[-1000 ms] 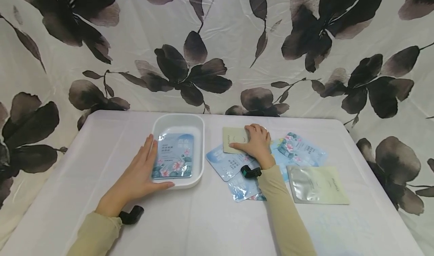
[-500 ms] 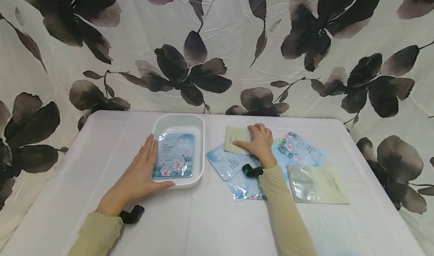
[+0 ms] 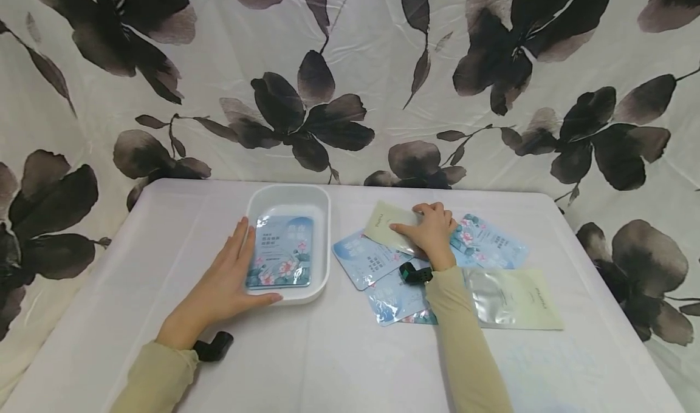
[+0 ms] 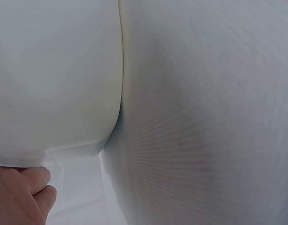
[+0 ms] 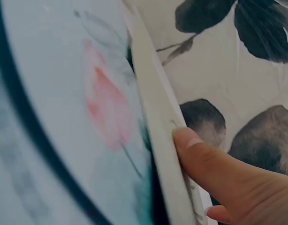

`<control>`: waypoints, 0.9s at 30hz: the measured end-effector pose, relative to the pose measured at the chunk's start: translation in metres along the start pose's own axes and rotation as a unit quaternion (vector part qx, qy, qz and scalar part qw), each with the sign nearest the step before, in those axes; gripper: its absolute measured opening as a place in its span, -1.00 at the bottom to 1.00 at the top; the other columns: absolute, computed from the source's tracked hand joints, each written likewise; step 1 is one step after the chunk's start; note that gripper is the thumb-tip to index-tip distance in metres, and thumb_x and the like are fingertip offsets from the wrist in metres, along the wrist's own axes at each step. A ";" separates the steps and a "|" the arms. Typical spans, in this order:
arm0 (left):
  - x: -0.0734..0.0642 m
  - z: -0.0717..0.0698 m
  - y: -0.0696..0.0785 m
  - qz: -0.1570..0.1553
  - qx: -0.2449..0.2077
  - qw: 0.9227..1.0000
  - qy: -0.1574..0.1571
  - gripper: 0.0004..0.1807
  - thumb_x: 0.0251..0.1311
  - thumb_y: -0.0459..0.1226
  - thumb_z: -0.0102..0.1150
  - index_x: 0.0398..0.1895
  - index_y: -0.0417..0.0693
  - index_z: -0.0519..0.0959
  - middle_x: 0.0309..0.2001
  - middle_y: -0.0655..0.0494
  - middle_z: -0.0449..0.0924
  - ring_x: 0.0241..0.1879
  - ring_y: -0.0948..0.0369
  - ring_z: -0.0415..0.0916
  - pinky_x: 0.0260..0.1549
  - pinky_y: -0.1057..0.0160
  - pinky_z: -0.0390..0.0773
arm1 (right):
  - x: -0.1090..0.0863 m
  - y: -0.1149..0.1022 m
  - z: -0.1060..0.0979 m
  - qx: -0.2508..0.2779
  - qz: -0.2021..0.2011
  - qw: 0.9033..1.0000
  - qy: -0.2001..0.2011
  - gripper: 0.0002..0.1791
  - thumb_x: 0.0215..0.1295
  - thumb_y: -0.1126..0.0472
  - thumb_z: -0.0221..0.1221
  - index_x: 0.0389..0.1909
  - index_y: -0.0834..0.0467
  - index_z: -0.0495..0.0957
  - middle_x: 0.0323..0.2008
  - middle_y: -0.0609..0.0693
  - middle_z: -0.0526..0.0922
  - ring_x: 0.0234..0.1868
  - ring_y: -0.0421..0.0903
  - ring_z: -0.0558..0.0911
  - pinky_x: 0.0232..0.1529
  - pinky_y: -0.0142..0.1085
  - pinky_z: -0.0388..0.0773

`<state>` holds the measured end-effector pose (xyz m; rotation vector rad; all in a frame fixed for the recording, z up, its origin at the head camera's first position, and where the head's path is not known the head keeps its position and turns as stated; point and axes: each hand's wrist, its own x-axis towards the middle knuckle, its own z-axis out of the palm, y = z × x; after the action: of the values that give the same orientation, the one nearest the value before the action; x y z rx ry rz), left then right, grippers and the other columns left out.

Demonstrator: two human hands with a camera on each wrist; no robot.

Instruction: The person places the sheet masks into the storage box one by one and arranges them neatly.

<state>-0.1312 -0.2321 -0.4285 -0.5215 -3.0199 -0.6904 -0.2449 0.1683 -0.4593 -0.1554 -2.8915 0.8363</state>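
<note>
My left hand [image 3: 224, 273] rests against the left side of a white plastic tray [image 3: 326, 249], fingers straight along its wall and thumb across the near rim. Inside the tray lies a blue face mask packet [image 3: 281, 249] printed with pink lotus flowers; whether more lie beneath it I cannot tell. To the right, my right hand [image 3: 434, 234] pinches a pale green face mask packet [image 3: 383, 225] by its right part, thumb on top. In the right wrist view that packet [image 5: 158, 117] appears edge-on under the thumb. Its far fingers are mostly hidden there.
Overlapping blue packets [image 3: 366, 264] lie under and around the right hand. Another blue packet [image 3: 492, 243] lies further right, with a silver-and-green packet [image 3: 514, 299] nearer the front. A floral curtain [image 3: 339, 67] hangs behind the white-covered table [image 3: 306, 364].
My right hand has moved right and slightly nearer, dragging the green packet along and turning it askew. The left hand and the tray stay put.
</note>
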 end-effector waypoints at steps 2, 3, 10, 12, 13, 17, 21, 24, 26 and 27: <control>0.000 0.000 -0.001 0.001 0.001 1.000 0.001 0.53 -0.19 0.42 0.36 0.58 -0.22 -0.33 0.59 -0.07 -0.55 0.50 -0.31 -0.26 0.32 -0.39 0.03 | 0.000 0.003 -0.003 0.005 0.004 1.000 -0.010 -0.19 -0.06 -0.27 0.45 0.15 0.16 0.56 0.04 0.24 0.41 0.04 0.30 0.31 0.10 0.22 0.07; 0.000 0.000 -0.001 0.000 0.001 1.000 0.000 0.53 -0.19 0.42 0.36 0.58 -0.22 -0.33 0.59 -0.06 -0.56 0.50 -0.30 -0.26 0.32 -0.39 0.03 | 0.000 0.004 -0.005 0.008 0.006 1.000 -0.014 -0.19 -0.06 -0.26 0.45 0.15 0.15 0.56 0.00 0.24 0.42 0.02 0.29 0.32 0.08 0.22 0.07; 0.001 0.001 -0.001 -0.001 0.004 1.000 -0.001 0.53 -0.19 0.43 0.34 0.58 -0.21 -0.32 0.58 -0.05 -0.57 0.50 -0.31 -0.25 0.31 -0.40 0.05 | -0.002 0.008 -0.013 0.027 0.025 0.998 -0.050 -0.18 -0.07 -0.26 0.47 0.14 0.14 0.50 -0.06 0.24 0.47 -0.02 0.28 0.36 0.06 0.23 0.00; 0.000 0.001 -0.001 -0.002 0.005 1.000 -0.004 0.53 -0.19 0.44 0.33 0.58 -0.21 -0.33 0.58 -0.05 -0.57 0.49 -0.32 -0.25 0.31 -0.40 0.05 | -0.002 0.008 -0.014 0.028 0.027 0.998 -0.053 -0.20 -0.07 -0.25 0.48 0.10 0.16 0.51 0.00 0.25 0.51 0.02 0.31 0.39 0.08 0.24 0.00; 0.000 0.001 -0.002 -0.003 0.006 1.000 -0.004 0.53 -0.18 0.44 0.33 0.58 -0.21 -0.33 0.58 -0.06 -0.57 0.49 -0.32 -0.25 0.31 -0.40 0.05 | -0.003 0.008 -0.014 0.031 0.027 0.998 -0.054 -0.21 -0.07 -0.23 0.48 0.07 0.18 0.53 0.02 0.24 0.52 0.04 0.32 0.39 0.09 0.25 0.00; -0.001 0.001 -0.002 -0.003 0.004 1.000 -0.002 0.52 -0.18 0.44 0.33 0.58 -0.21 -0.33 0.58 -0.07 -0.56 0.50 -0.31 -0.25 0.31 -0.40 0.06 | -0.002 0.010 -0.015 0.042 0.017 0.998 -0.040 -0.31 -0.06 -0.19 0.50 -0.08 0.26 0.60 -0.05 0.22 0.61 0.01 0.29 0.43 0.07 0.23 0.04; 0.000 0.002 -0.002 -0.003 0.006 1.000 0.000 0.53 -0.20 0.45 0.32 0.58 -0.22 -0.31 0.59 -0.05 -0.56 0.50 -0.30 -0.25 0.31 -0.40 0.06 | -0.001 0.013 -0.014 0.074 0.005 0.997 -0.025 -0.44 0.00 -0.09 0.50 -0.20 0.28 0.61 -0.30 0.17 0.61 -0.18 0.17 0.48 0.15 0.26 0.04; 0.000 0.003 -0.002 -0.004 0.007 1.000 0.000 0.53 -0.20 0.44 0.34 0.58 -0.22 -0.31 0.59 -0.04 -0.56 0.50 -0.29 -0.24 0.31 -0.40 0.07 | -0.001 0.015 -0.015 0.105 0.000 0.994 -0.012 -0.53 0.02 0.00 0.51 -0.25 0.27 0.60 -0.39 0.13 0.61 -0.30 0.09 0.51 0.21 0.29 0.10; 0.000 0.002 -0.002 -0.004 0.010 1.000 0.001 0.53 -0.20 0.44 0.34 0.58 -0.22 -0.30 0.59 -0.04 -0.56 0.50 -0.30 -0.23 0.30 -0.40 0.08 | -0.002 0.015 -0.016 0.131 0.000 0.991 -0.011 -0.57 0.04 0.07 0.51 -0.25 0.28 0.60 -0.38 0.14 0.62 -0.35 0.07 0.51 0.13 0.18 0.33; 0.000 0.002 -0.002 -0.002 0.010 1.000 0.002 0.53 -0.20 0.43 0.35 0.58 -0.23 -0.29 0.59 -0.05 -0.55 0.50 -0.31 -0.22 0.30 -0.41 0.08 | -0.002 0.015 -0.017 0.141 0.000 0.990 -0.010 -0.59 0.04 0.09 0.50 -0.24 0.29 0.60 -0.37 0.16 0.64 -0.36 0.05 0.52 0.02 0.09 0.46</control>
<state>-0.1317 -0.2328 -0.4315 -0.5133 -3.0209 -0.6604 -0.2395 0.1894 -0.4529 -0.1189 -2.7511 1.2406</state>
